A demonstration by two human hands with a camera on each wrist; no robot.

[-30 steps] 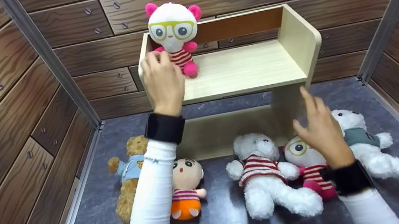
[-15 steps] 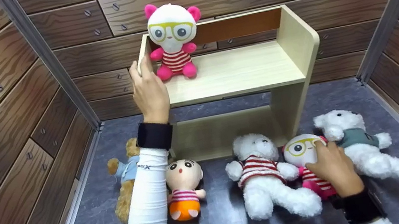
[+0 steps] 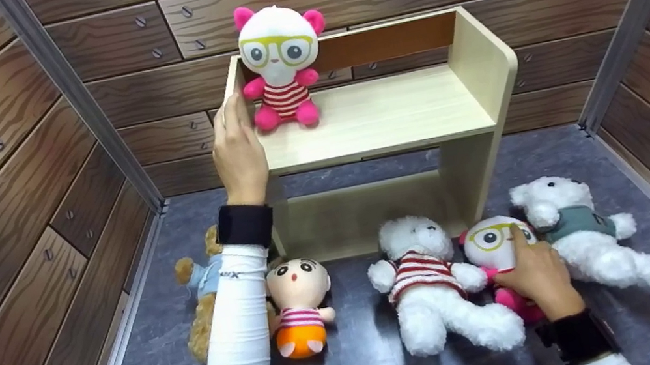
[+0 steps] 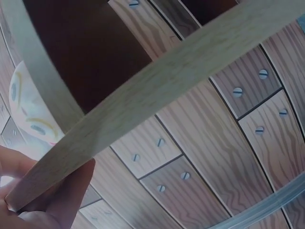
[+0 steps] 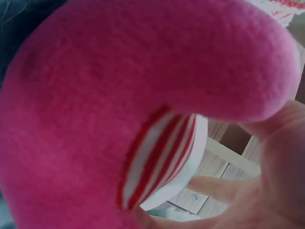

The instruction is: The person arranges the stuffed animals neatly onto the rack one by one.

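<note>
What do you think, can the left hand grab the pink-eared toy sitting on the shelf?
Probably yes: nothing blocks the front of the pink-eared toy, and the left hand is close by. But it is holding the side panel, so it would likely have to let go first.

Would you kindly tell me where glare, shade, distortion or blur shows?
Head: sheen on the dark floor, shade on the lower shelf; left wrist: the metal strip bows, likely lens distortion; right wrist: the pink plush looks dim and slightly blurred.
</note>
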